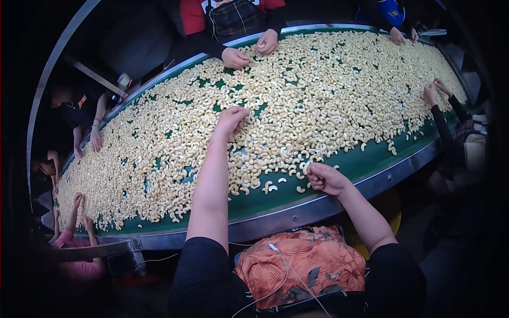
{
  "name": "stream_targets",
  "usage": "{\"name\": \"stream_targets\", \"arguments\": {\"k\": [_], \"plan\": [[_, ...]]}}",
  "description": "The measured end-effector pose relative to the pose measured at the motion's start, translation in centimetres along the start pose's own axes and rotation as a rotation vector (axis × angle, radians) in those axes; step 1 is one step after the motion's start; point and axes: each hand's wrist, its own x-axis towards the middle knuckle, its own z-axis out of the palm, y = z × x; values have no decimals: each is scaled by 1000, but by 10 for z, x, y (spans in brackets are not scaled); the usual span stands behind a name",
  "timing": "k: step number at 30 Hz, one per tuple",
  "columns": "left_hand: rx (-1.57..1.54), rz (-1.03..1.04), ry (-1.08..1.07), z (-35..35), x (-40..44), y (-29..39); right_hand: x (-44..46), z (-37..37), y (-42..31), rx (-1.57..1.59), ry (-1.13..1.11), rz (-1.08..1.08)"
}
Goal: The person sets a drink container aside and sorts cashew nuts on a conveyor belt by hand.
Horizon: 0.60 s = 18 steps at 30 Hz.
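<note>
One surface, cashews past counting
Over the surface, one left hand, one right hand; around it, at least ten co-workers' hands; beyond it, one plaid apron; before it, one floral cloth.

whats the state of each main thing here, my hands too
cashews: loose, thickly spread, patchy in places
green surface: mostly covered, bare along near edge
left hand: bent over the cashews, grip unclear
right hand: curled closed, any contents hidden
orange cloth: draped, creased
white cord: hanging over the cloth
</note>
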Motion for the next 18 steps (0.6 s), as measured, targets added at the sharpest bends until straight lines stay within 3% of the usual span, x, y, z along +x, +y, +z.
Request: {"name": "stream_targets", "arguments": {"k": [1,2,5,8,9,11,14,16,18], "plan": [[188,2,-2,8,2,1,-1,-2,-2,-10,0,13],[395,176,57,20,3,1,-4,-2,-5,-24,-4,10],[988,367,194,42,11,-6,-5,-7,-14,-116,95,-20],[818,77,117,48,2,5,5,-5,-31,-433,315,-100],[642,106,55,42,0,0,10,-4,-38,-572,390,-128],[-58,-39,-51,32,-7,-3,23,-3,-47,-937,437,-383],[-626,-32,12,45,-47,6,47,-2,-56,-1433,447,-588],[-504,-61,-51,54,-49,-10,57,6,-63,-1638,425,-535],[-309,-105,-102,75,-61,-3,63,-3,-73,-1530,461,-442]]}}
